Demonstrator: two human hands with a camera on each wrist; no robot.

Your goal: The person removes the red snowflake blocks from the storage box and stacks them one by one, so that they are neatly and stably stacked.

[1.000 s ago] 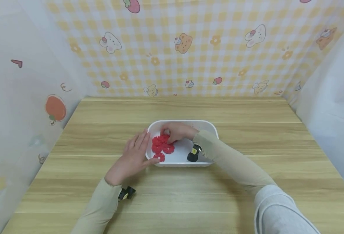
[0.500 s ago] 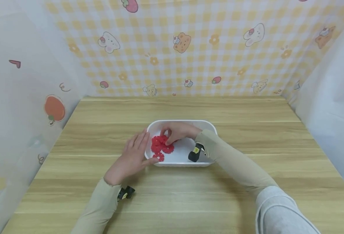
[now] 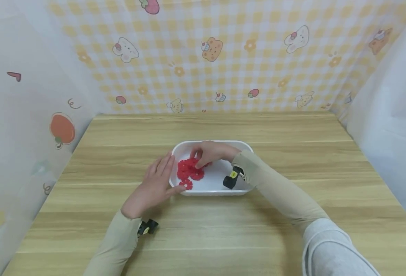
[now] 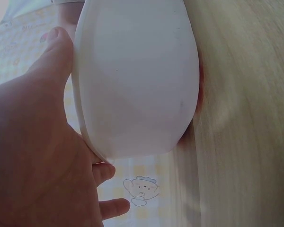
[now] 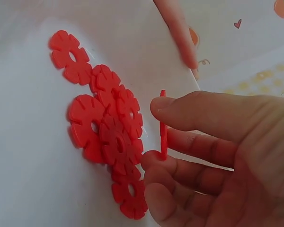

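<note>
A white tray (image 3: 220, 192) holds several red flower-shaped discs (image 3: 184, 168) in its left part. My right hand (image 3: 212, 151) is over them; in the right wrist view the right hand (image 5: 213, 142) pinches one red disc (image 5: 163, 125) on edge between thumb and fingers, beside the overlapping pile (image 5: 116, 137). One disc (image 5: 70, 56) lies at the pile's far end. My left hand (image 3: 152, 188) rests with straight fingers along the tray's left end, thumb over the near rim. In the left wrist view, the left hand (image 4: 42, 127) touches the rim of the tray (image 4: 137, 75).
The tray stands on a wood-grain table (image 3: 203, 234). A yellow checked cloth (image 3: 175, 46) with cartoon prints hangs behind the table, and white sheets hang at both sides. Small black cameras are on the left wrist (image 3: 147, 227) and right wrist (image 3: 232, 178).
My right hand has shifted slightly right relative to the tray, with its fingers over the discs. The left hand has kept its place on the tray. The head view has drifted slightly.
</note>
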